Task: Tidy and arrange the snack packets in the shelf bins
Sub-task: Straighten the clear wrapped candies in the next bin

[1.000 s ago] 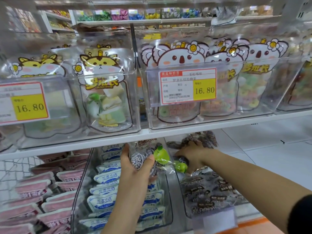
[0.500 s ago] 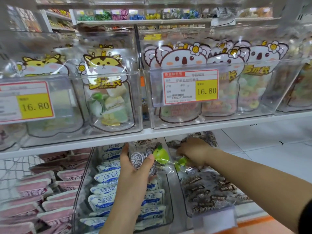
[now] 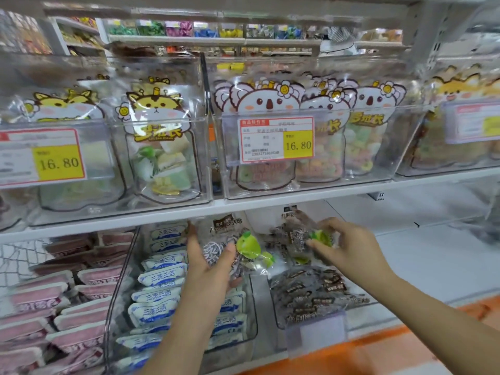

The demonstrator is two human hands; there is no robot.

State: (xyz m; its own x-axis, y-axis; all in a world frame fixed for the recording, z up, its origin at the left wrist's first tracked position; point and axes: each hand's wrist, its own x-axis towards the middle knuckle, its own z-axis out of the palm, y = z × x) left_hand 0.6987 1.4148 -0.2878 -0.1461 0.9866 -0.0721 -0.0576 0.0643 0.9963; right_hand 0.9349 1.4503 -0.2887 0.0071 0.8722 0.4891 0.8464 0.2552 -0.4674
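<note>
Left hand: raised palm-up, thumb pressed on the front of a clear plum packet with a green fruit print, fingers behind it. The packet is held roughly upright, above the back of the clear bin that holds blue-and-white packets stacked in rows.

Right hand: fingers curled, pinching a second clear packet of the same brown-and-green print at its right end. This packet is lifted, tilted, over the neighbouring bin, which is filled with dark brown packets. The two held packets are near each other, apart; whether their edges touch cannot be told through the blur.

Surroundings: both hands work just under the white shelf edge. Left of the blue-and-white bin lie pink packets in loose stacks. On the shelf above stand clear bins of koala pouches and tiger pouches, upright, facing out. A red-and-yellow price tag reading 16.80 is fixed to the front of the koala bin; a similar tag sits at far left.
</note>
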